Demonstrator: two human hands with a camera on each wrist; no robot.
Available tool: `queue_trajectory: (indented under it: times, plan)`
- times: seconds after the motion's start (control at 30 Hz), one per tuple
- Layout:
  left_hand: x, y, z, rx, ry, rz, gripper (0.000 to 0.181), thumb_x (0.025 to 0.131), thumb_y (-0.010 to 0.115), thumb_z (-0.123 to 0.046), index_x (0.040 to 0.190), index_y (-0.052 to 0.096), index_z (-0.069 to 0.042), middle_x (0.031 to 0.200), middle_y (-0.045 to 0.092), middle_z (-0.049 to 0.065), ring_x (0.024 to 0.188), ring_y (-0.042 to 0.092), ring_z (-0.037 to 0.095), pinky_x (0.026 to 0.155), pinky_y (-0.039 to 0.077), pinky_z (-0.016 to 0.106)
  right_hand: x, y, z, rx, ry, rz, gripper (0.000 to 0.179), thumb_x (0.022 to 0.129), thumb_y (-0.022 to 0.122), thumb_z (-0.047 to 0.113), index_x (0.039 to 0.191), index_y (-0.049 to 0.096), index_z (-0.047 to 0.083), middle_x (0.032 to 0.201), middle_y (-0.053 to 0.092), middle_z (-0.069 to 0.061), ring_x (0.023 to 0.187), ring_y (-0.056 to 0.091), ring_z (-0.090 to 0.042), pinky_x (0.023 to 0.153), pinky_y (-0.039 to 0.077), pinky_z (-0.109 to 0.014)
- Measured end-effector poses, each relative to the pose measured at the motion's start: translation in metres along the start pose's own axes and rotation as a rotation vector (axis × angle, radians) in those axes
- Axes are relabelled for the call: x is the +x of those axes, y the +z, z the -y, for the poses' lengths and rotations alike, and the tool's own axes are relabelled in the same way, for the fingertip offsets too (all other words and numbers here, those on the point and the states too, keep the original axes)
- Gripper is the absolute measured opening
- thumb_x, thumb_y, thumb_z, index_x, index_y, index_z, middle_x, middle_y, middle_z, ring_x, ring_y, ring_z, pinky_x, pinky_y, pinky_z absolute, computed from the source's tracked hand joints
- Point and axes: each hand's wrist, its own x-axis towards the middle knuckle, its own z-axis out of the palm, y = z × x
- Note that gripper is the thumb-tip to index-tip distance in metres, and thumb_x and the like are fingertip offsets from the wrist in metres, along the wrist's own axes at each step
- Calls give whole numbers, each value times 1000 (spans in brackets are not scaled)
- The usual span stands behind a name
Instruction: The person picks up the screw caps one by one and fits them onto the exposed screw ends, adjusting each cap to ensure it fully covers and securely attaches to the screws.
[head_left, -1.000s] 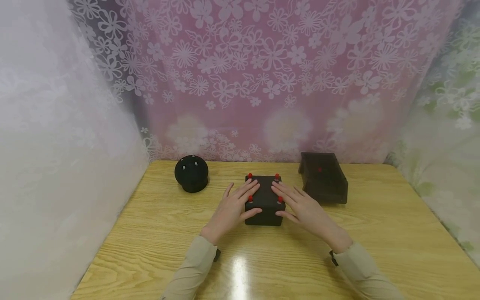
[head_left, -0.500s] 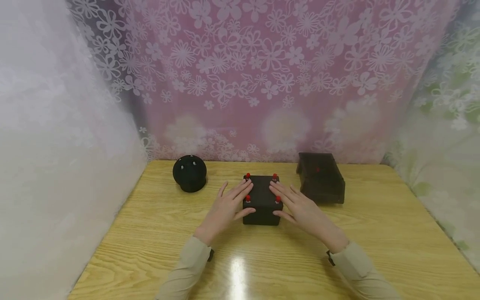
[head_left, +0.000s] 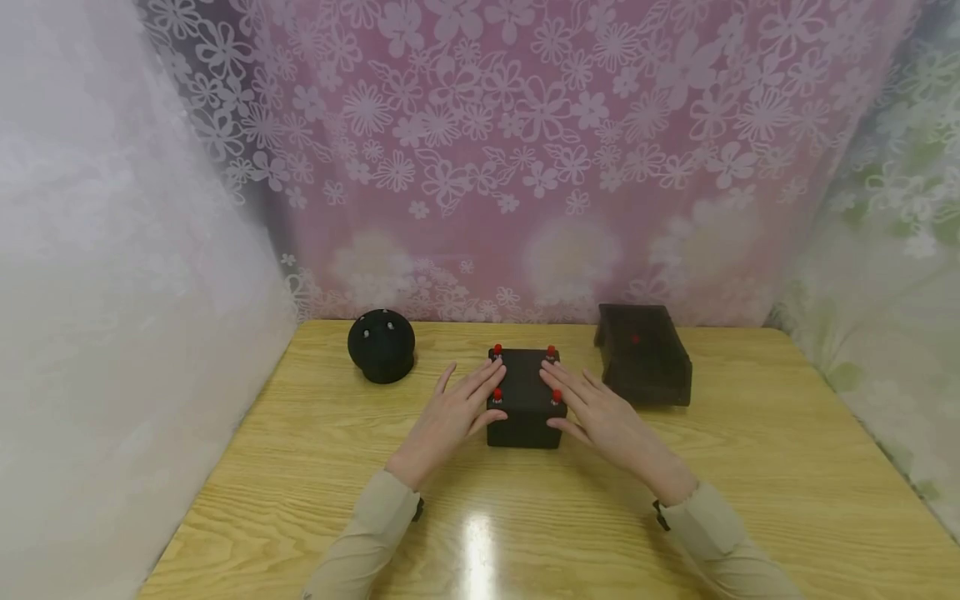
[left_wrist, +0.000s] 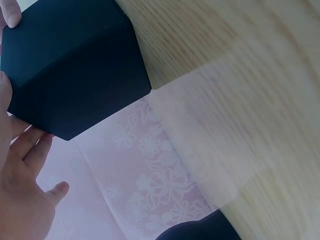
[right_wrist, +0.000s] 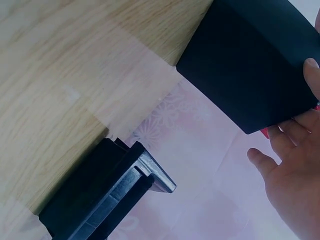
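Note:
Near the middle of the table, in the head view, stands a black box [head_left: 524,379] with red-tipped knobs at its top corners. My left hand [head_left: 442,422] lies over its left top edge, fingers straight, thumb at the front. Mirroring it, my right hand [head_left: 618,429] touches the right top edge with extended fingers, thumb along the front face. Seen from the left wrist, the left hand [left_wrist: 27,175] has fingertips at the black box [left_wrist: 82,80]. The right wrist view shows the right hand [right_wrist: 292,160] likewise against the box [right_wrist: 250,70].
A rounded black object [head_left: 382,348] with small pale knobs stands at the back left of the wooden table [head_left: 315,492]. At the back right sits a dark, sloped piece [head_left: 647,358] with a red spot. Floral curtains [head_left: 480,167] hang behind and at both sides.
My left hand has drawn slightly left, its fingers covering less of the box's top. My right hand stays nearly where it was, and the box stays in place.

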Motion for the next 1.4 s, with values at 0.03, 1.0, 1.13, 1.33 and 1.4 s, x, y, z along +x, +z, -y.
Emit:
queue_trajectory:
  times: [0.03, 1.0, 1.13, 1.33, 1.4]
  plan:
    - [1, 0, 0, 4, -3, 6, 72, 99, 57, -48, 158, 37, -12, 162, 37, 2, 149, 35, 15, 125, 18, 52, 1, 0, 0, -1, 0, -1, 83, 86, 80, 27, 153, 42, -2, 157, 42, -19, 139, 49, -33, 110, 41, -60]
    - [36, 11, 18, -113, -98, 159, 67, 106, 45, -47, 162, 28, -15, 167, 25, 1, 151, 31, 16, 124, 16, 56, 20, 9, -40, 59, 46, 53, 79, 92, 76, 27, 156, 38, 1, 159, 38, -18, 115, 67, -32, 109, 42, -61]
    - [43, 13, 23, -104, -95, 166, 66, 106, 45, -45, 162, 27, -15, 168, 24, 1, 150, 32, 17, 124, 16, 56, 25, 12, -48, 60, 46, 63, 77, 93, 75, 28, 155, 38, 1, 159, 38, -19, 112, 68, -33, 108, 42, -62]
    - [52, 18, 29, -87, -99, 161, 66, 106, 44, -46, 163, 26, -16, 167, 24, 1, 148, 37, 16, 125, 14, 54, 29, 15, -58, 76, 63, 80, 76, 95, 73, 28, 156, 37, 1, 160, 36, -19, 124, 61, -36, 110, 41, -61]
    - [54, 20, 31, -87, -104, 158, 66, 106, 44, -47, 162, 26, -16, 167, 25, 1, 148, 36, 16, 125, 15, 54, 30, 16, -61, 79, 72, 91, 76, 96, 71, 29, 157, 35, 2, 161, 35, -18, 126, 60, -35, 111, 40, -60]
